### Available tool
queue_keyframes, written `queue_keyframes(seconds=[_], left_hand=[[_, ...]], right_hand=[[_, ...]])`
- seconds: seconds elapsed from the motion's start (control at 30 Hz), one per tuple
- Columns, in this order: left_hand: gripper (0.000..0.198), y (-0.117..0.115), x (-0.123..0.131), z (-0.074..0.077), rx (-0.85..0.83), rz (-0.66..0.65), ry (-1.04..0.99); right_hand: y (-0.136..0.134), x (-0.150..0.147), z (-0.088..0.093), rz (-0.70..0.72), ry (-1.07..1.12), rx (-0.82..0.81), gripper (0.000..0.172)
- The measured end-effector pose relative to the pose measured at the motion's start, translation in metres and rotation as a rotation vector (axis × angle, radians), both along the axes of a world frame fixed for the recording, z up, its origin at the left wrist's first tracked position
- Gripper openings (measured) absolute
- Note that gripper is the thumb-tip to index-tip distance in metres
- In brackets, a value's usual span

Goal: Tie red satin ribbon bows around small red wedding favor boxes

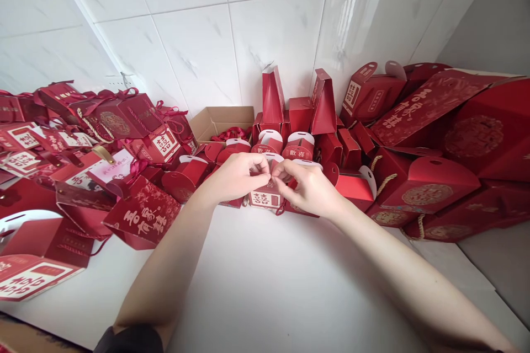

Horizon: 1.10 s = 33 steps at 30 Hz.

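Note:
A small red gift box with a white double-happiness label stands upright at the front of a row of similar boxes. Both my hands meet over its top. My left hand is closed in a pinch, thumb against fingertips, just above the label. Facing it, my right hand pinches too, its fingertips almost touching the left ones. Whatever lies between the fingertips is too small and covered to make out. A dark red cord hangs at the box's lower right corner.
Many red gift boxes with ribbons crowd the left side. Larger red boxes with rope handles are stacked at right. Behind the row, an open cardboard carton holds red ribbon. The white table meets a tiled wall.

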<state>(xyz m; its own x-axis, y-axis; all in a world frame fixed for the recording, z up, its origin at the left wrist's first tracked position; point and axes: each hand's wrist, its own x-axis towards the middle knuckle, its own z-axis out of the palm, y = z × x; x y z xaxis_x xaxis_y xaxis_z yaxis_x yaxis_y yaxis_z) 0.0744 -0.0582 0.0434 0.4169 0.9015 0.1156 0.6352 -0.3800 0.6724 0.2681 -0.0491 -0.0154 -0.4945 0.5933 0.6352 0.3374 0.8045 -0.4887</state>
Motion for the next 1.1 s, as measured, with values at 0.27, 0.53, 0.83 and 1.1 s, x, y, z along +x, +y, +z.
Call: queue_keyframes(seconds=[0.27,0.53,0.83,1.1], left_hand=[[0.013,0.000,0.001,-0.001,0.015,0.004,-0.036],[0.020,-0.005,0.006,0.001,0.078,-0.009,-0.108],[0.017,-0.006,0.012,-0.004,0.232,0.118,-0.035],[0.016,-0.011,0.015,-0.001,0.372,0.156,0.137]], right_hand=[[-0.001,-0.003,-0.002,-0.103,0.087,-0.049,0.003],[-0.003,-0.007,-0.004,-0.111,0.201,-0.091,0.007],[-0.001,-0.007,-0.007,-0.232,0.063,0.092,0.015],[0.003,-0.007,-0.009,-0.200,0.063,0.101,0.010]])
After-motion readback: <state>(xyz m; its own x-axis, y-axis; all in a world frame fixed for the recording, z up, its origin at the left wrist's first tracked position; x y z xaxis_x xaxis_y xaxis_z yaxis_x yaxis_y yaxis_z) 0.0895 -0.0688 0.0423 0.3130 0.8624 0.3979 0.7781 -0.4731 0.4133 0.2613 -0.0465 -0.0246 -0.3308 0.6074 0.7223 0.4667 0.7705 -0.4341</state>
